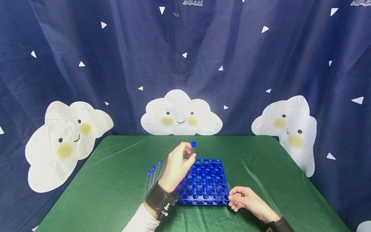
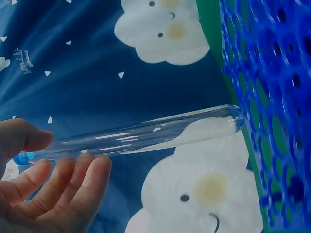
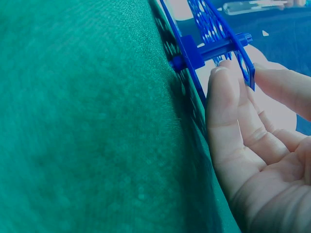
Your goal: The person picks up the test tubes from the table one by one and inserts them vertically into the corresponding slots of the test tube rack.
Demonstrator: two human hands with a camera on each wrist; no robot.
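Note:
My left hand [image 1: 177, 166] is raised over the back left of a blue test tube rack [image 1: 203, 202] and pinches a clear glass test tube [image 2: 146, 133] near its blue cap [image 1: 193, 144]. In the left wrist view the tube's rounded bottom end points at the rack's holed top, right beside it. Thumb on one side and fingers on the other keep the tube upright. Down at the rack's front right corner, my right hand [image 1: 246, 199] grips the edge of the upper plate [image 3: 247, 73] between thumb and fingers. A corner post [image 3: 214, 48] joins the rack's two plates.
Several capped test tubes [image 1: 153, 169] lie to the left of the rack, partly hidden by my left forearm. A green cloth [image 1: 116, 190] covers the table. Behind it hangs a dark blue curtain [image 1: 124, 64] with white clouds and small triangles.

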